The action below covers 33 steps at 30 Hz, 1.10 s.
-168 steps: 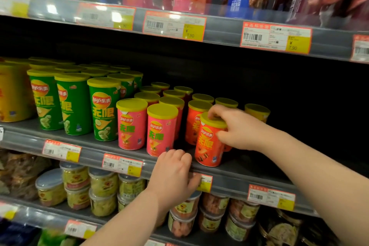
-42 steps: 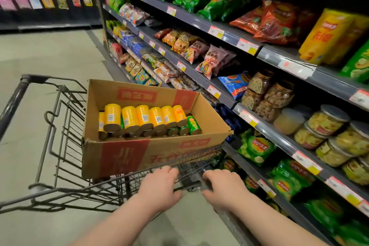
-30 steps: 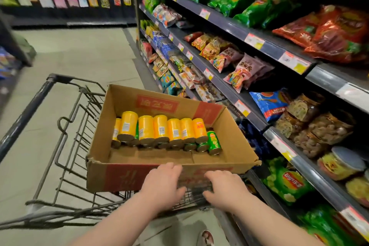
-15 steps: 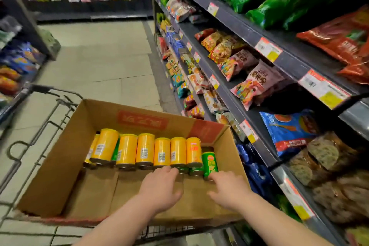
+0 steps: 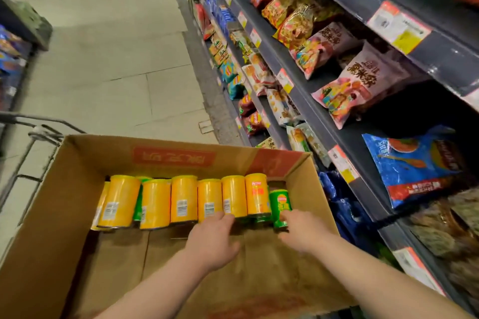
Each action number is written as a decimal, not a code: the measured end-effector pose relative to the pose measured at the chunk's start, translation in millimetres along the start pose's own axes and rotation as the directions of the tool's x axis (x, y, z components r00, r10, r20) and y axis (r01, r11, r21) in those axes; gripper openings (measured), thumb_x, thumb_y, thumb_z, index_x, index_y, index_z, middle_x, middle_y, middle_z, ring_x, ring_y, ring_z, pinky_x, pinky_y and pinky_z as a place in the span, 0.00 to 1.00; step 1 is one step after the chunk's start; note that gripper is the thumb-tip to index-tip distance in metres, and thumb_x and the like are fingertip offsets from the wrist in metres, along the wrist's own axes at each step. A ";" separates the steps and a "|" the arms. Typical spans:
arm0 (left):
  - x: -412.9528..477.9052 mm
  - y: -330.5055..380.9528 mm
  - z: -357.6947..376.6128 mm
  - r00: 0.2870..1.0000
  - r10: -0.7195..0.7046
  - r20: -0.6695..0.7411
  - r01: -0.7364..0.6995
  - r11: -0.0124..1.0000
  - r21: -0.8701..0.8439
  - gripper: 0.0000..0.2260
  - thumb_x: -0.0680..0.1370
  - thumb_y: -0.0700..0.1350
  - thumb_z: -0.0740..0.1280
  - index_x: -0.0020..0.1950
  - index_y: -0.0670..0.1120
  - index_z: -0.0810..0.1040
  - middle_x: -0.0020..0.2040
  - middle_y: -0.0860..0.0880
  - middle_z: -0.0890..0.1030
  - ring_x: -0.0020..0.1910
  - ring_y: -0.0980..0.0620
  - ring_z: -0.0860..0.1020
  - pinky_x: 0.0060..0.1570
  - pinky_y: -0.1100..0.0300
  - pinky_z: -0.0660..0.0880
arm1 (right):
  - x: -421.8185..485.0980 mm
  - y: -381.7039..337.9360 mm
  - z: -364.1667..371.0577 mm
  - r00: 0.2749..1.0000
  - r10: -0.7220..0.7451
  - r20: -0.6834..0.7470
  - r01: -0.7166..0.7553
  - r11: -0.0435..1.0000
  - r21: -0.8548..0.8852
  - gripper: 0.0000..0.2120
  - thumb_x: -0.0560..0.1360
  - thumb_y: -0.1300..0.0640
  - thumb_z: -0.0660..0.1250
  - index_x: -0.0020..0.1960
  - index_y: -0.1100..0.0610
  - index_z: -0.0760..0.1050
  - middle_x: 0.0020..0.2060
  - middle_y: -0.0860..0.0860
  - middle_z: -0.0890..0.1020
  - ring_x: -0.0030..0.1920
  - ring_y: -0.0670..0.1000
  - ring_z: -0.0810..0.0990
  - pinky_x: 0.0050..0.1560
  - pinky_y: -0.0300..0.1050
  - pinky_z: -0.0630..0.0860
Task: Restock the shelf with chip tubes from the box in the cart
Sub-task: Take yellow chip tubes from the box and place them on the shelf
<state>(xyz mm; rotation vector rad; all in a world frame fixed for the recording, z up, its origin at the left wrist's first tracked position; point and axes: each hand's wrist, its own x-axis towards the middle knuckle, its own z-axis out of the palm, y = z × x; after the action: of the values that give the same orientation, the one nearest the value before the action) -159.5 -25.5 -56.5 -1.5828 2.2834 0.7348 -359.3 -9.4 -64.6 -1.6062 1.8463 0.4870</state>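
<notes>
An open cardboard box [image 5: 64, 202] sits in the wire cart [image 5: 39, 133]. Several yellow chip tubes [image 5: 182, 198] lie side by side along its far half, on top of green tubes that show only in the gaps. One small green tube [image 5: 279, 203] lies at the right end of the row. My left hand [image 5: 215, 239] reaches into the box, its fingertips at the near ends of the yellow tubes, holding nothing. My right hand [image 5: 303, 232] reaches beside it, with fingertips touching the green tube's near end.
Dark shelves [image 5: 344, 137] run along the right, filled with snack bags [image 5: 360, 85] and yellow-orange price tags. The tiled aisle floor [image 5: 116, 59] stretches ahead. Another rack [image 5: 13, 59] stands at the far left.
The view turned from the tube shelf to the cart. My hands left the cart's handle, moved into the box and now reach the tubes' near ends.
</notes>
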 end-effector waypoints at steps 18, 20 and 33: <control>111.7 -24.1 20.3 0.986 -0.113 0.122 0.150 0.922 -0.357 0.36 0.73 0.55 0.68 0.76 0.48 0.56 0.76 0.47 0.58 0.69 0.46 0.69 0.66 0.50 0.69 | 122.5 -17.5 20.9 0.966 0.250 0.068 -0.245 0.797 0.552 0.34 0.74 0.44 0.68 0.72 0.56 0.59 0.66 0.57 0.71 0.65 0.58 0.72 0.60 0.48 0.70; 116.1 -23.0 23.0 0.984 -0.118 0.133 0.158 0.925 -0.345 0.37 0.74 0.55 0.67 0.77 0.48 0.53 0.77 0.45 0.56 0.71 0.45 0.67 0.67 0.51 0.67 | 131.3 -20.1 27.9 0.955 0.278 0.102 -0.277 0.720 0.637 0.39 0.73 0.43 0.69 0.74 0.57 0.55 0.67 0.56 0.71 0.66 0.58 0.71 0.62 0.48 0.68; 133.2 13.9 19.6 0.951 -0.273 0.148 0.290 0.951 -0.107 0.44 0.75 0.56 0.66 0.77 0.39 0.41 0.75 0.37 0.53 0.71 0.40 0.65 0.65 0.53 0.66 | 105.6 10.3 50.2 0.901 0.415 0.127 -0.362 0.557 0.748 0.29 0.69 0.47 0.71 0.65 0.57 0.69 0.58 0.57 0.73 0.55 0.58 0.76 0.55 0.47 0.73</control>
<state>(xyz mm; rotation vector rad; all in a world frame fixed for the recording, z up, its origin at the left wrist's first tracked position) -222.8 -116.5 -134.2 -1.8097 1.8970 0.8939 -363.9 -53.1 -173.5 -0.6307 2.0578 -0.1919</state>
